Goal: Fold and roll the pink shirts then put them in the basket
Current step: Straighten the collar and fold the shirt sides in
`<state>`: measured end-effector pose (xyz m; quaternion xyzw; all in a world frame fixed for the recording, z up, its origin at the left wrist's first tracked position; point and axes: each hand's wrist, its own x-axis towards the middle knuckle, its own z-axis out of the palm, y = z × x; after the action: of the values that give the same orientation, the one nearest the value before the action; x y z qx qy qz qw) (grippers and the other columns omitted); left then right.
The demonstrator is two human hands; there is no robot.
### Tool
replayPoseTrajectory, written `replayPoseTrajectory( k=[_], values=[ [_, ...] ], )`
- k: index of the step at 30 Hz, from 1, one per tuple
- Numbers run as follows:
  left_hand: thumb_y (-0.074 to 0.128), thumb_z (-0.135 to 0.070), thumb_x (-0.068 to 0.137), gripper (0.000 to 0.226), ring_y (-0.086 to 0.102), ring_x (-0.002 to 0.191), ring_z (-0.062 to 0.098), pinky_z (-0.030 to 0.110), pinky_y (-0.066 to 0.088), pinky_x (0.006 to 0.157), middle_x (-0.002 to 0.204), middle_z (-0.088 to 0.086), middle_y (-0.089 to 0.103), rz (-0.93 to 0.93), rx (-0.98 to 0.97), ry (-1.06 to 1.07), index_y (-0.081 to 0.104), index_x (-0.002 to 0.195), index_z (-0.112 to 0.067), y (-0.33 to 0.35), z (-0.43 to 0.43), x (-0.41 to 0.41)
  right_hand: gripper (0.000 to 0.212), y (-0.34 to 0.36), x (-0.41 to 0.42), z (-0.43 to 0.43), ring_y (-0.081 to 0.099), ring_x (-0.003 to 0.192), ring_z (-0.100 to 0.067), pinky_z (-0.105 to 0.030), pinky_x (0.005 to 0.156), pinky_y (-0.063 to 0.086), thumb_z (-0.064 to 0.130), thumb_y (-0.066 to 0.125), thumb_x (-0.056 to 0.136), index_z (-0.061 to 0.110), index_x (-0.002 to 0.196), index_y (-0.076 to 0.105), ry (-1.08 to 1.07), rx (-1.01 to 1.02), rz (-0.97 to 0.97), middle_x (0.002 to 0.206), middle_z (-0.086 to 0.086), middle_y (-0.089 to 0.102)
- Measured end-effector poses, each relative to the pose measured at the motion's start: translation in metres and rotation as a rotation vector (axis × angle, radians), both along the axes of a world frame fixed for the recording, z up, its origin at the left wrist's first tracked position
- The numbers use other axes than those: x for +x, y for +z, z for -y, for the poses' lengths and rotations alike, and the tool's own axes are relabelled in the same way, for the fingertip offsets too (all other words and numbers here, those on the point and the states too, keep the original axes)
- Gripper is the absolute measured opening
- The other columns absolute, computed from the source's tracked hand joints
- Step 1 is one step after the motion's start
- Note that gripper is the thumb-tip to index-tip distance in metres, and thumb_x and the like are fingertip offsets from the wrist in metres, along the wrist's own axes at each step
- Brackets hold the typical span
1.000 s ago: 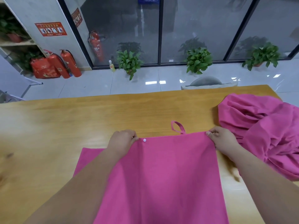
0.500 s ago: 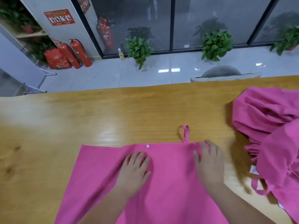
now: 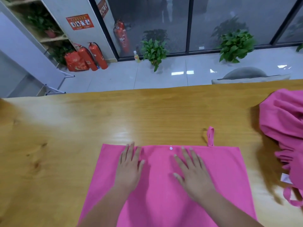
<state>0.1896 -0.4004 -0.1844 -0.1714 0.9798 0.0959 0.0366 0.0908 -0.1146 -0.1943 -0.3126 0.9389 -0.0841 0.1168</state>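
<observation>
We pressed both palms flat, left hand point(image 3: 129, 167) and right hand point(image 3: 191, 171) fingers straight, on the pink shirt point(image 3: 165, 194) beneath them, apparently smoothing it for folding; more pink shirts point(image 3: 283, 125) lay heaped rightward.

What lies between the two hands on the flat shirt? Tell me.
In the head view, only cloth of the flat pink shirt lies between the left hand and right hand, with a white snap button near its far edge.

On the bench point(image 3: 147, 112), under left hand point(image 3: 129, 167) and right hand point(image 3: 191, 172): spread shirt point(image 3: 226, 177). Well right of right hand: shirt pile point(image 3: 282, 115).
</observation>
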Motion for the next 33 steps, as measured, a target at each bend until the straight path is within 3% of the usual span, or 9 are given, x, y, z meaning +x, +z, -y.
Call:
replayPoseTrajectory(
  k=[2,5,8,11,17,23,28,31,33],
  values=[
    [0.026,-0.052,0.111,0.061,0.013,0.162,0.022,0.045,0.019,0.130,0.174,-0.001,0.018,0.047,0.030,0.038,0.025,0.166,-0.027,-0.001,0.032,0.000,0.073,0.000,0.013,0.031,-0.013,0.162,-0.027,-0.053,0.131,0.008,0.076,0.021,0.101,0.044,0.166,0.011,-0.003,0.021,0.092,0.176,0.004,-0.015],
    [0.044,-0.037,0.107,0.055,0.034,0.153,0.027,0.048,0.033,0.123,0.165,0.000,0.038,0.104,-0.071,0.009,0.039,0.159,-0.022,0.001,0.080,0.002,0.076,0.000,0.020,0.045,-0.021,0.160,-0.028,-0.052,0.130,-0.001,0.077,0.019,0.100,0.044,0.166,0.002,-0.053,0.096,0.091,0.174,0.004,-0.024],
    [0.061,-0.030,0.098,0.041,0.056,0.123,0.031,0.047,0.045,0.107,0.133,0.001,0.057,0.096,-0.151,-0.027,0.057,0.138,-0.024,0.011,0.119,-0.001,0.080,-0.001,0.020,0.043,-0.028,0.158,-0.026,-0.050,0.129,-0.006,0.078,0.020,0.098,0.045,0.165,-0.007,-0.036,0.125,0.064,0.170,0.005,-0.033],
    [0.063,-0.041,0.098,0.034,0.053,0.115,0.028,0.042,0.046,0.098,0.121,0.000,0.058,0.154,-0.144,0.032,0.058,0.129,-0.026,0.016,0.151,-0.006,0.082,-0.002,0.019,0.045,-0.027,0.158,-0.026,-0.051,0.129,-0.005,0.081,0.018,0.095,0.045,0.165,-0.007,-0.035,0.155,0.067,0.170,0.006,-0.033],
    [0.067,-0.060,0.094,0.036,0.051,0.113,0.026,0.040,0.046,0.093,0.111,0.000,0.057,0.267,-0.020,0.034,0.064,0.110,-0.028,0.020,0.191,-0.020,0.088,0.006,0.014,0.052,-0.021,0.160,-0.027,-0.049,0.129,-0.003,0.080,0.035,0.096,0.047,0.165,-0.009,-0.032,0.234,0.062,0.170,0.006,-0.034],
    [0.082,-0.032,0.086,0.021,0.063,0.087,0.023,0.032,0.043,0.066,0.084,-0.006,0.062,0.209,0.281,0.155,0.064,0.085,-0.024,0.041,0.216,-0.019,0.093,0.011,0.008,0.060,-0.013,0.162,-0.030,-0.052,0.130,0.009,0.080,0.042,0.094,0.050,0.162,-0.014,-0.029,0.290,0.073,0.169,0.006,-0.032],
    [0.091,-0.033,0.079,0.029,0.063,0.065,0.016,0.035,0.053,0.058,0.075,0.000,0.068,0.233,0.444,0.186,0.069,0.078,-0.015,0.094,0.210,-0.023,0.093,0.015,0.008,0.061,-0.014,0.162,-0.027,-0.051,0.131,0.010,0.082,0.042,0.093,0.053,0.161,-0.014,-0.030,0.274,0.087,0.171,0.007,-0.030],
    [0.092,-0.020,0.082,0.030,0.071,0.071,0.021,0.047,0.066,0.076,0.076,0.011,0.069,0.315,0.852,0.077,0.067,0.082,-0.003,0.154,0.178,-0.027,0.092,0.015,0.004,0.058,-0.007,0.162,-0.026,-0.048,0.131,0.013,0.087,0.040,0.088,0.055,0.162,-0.006,-0.039,0.260,0.119,0.173,0.010,-0.023],
    [0.083,-0.010,0.090,0.019,0.069,0.074,0.016,0.032,0.063,0.074,0.078,0.008,0.069,0.399,1.141,-0.093,0.065,0.087,-0.005,0.199,0.144,-0.024,0.088,0.017,0.001,0.057,0.004,0.162,-0.025,-0.043,0.131,0.013,0.089,0.028,0.084,0.055,0.162,0.006,-0.026,0.188,0.132,0.175,0.010,-0.007]
  ],
)
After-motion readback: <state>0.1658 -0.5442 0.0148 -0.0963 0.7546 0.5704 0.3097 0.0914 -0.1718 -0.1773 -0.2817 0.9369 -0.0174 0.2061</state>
